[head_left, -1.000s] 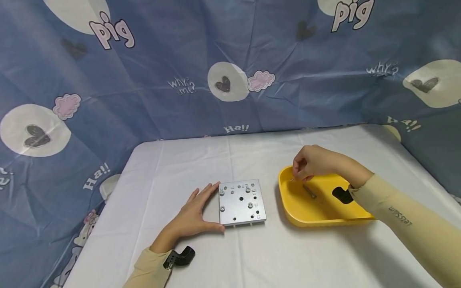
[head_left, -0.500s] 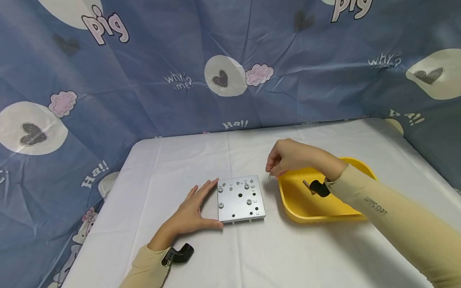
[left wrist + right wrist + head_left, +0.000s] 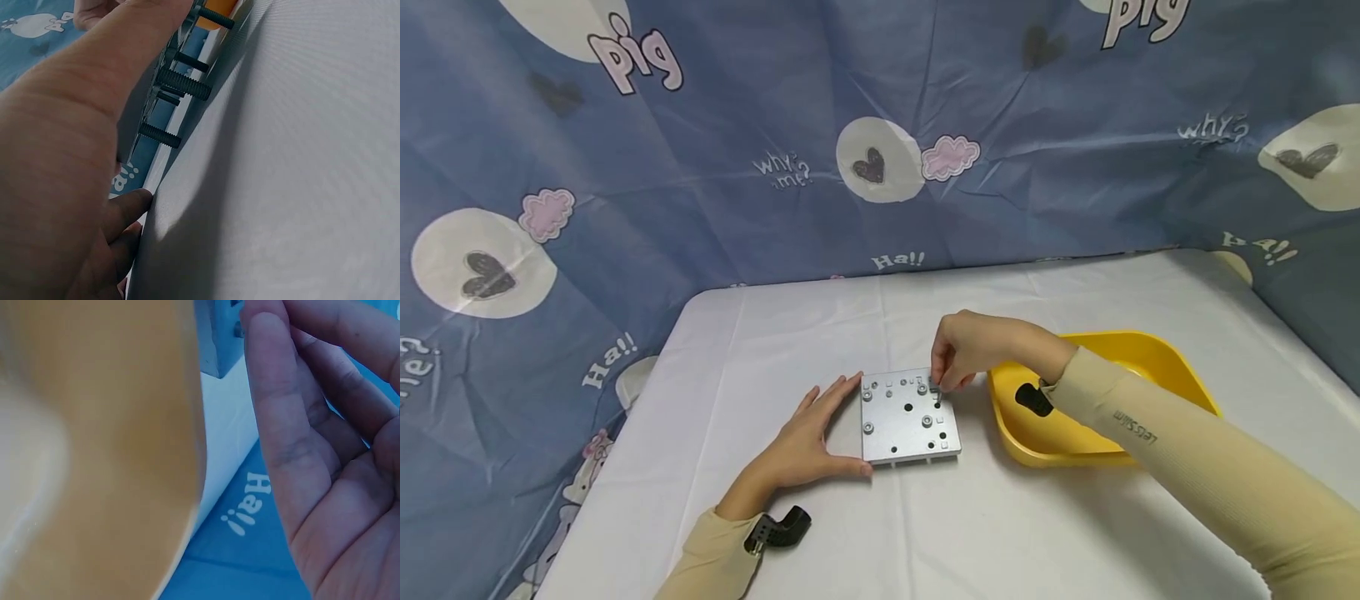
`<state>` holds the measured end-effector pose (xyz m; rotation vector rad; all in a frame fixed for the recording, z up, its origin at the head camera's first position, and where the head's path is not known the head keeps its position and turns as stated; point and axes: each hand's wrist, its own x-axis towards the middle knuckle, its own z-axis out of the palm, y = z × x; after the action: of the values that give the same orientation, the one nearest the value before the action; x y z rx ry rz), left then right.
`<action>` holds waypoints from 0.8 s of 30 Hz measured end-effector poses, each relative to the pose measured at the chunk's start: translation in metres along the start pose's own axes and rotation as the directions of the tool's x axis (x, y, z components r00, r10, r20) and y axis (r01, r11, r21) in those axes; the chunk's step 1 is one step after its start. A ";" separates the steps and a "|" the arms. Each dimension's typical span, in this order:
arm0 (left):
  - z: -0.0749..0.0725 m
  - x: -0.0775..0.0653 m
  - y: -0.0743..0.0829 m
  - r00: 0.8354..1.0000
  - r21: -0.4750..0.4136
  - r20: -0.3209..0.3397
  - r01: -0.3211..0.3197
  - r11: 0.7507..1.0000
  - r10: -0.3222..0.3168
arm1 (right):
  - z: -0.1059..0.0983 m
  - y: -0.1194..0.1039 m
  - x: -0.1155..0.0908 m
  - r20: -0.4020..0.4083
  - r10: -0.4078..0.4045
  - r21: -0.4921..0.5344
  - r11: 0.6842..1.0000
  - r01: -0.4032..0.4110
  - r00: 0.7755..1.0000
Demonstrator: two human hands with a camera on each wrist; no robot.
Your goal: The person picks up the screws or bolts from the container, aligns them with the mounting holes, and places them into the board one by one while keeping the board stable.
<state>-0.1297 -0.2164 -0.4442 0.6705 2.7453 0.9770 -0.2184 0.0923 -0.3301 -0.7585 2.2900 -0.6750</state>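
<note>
A square silver metal plate (image 3: 898,427) with several holes and socket-head screws lies on the table in the head view. Threaded screw shanks (image 3: 182,83) stick out of its underside in the left wrist view. My left hand (image 3: 801,450) rests along the plate's left side with fingers straight, index fingertip at the far corner and thumb at the near one. Above the plate's right part, my right hand (image 3: 966,346) pinches a small thin metal pin (image 3: 938,397), its lower end close over a hole. In the right wrist view the fingertips hide the pin.
A yellow tray (image 3: 1022,457) stands right of the plate, under my right forearm. White cloth (image 3: 820,350) covers the table, and a blue printed curtain (image 3: 737,225) hangs behind it. Black wrist-worn devices sit on both sleeves.
My right hand has moved left from over the yellow tray to the plate, carrying the pin. My left hand has stayed at the plate's left side.
</note>
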 end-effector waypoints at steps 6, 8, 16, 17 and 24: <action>0.000 0.003 0.000 1.000 0.005 0.007 -0.007 1.000 0.007 | 0.003 -0.002 0.004 0.023 0.007 -0.004 1.000 -0.007 1.000; -0.001 0.003 0.000 1.000 0.006 0.006 -0.009 1.000 0.009 | 0.004 -0.002 0.006 0.032 0.006 0.001 1.000 -0.006 0.999; -0.002 0.003 -0.002 1.000 0.004 -0.006 0.001 1.000 -0.001 | 0.006 -0.003 0.008 0.041 0.013 0.037 0.999 -0.015 0.999; -0.001 0.002 -0.002 1.000 0.001 -0.003 0.010 1.000 -0.010 | 0.007 -0.003 0.008 0.045 0.009 0.044 0.999 -0.011 0.999; 0.000 0.000 -0.002 1.000 -0.003 -0.009 0.008 1.000 -0.008 | 0.010 -0.001 0.010 0.047 -0.017 0.039 0.999 0.015 0.999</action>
<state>-0.1303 -0.2180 -0.4454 0.6555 2.7514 0.9853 -0.2171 0.0821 -0.3402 -0.7679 2.2235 -0.6994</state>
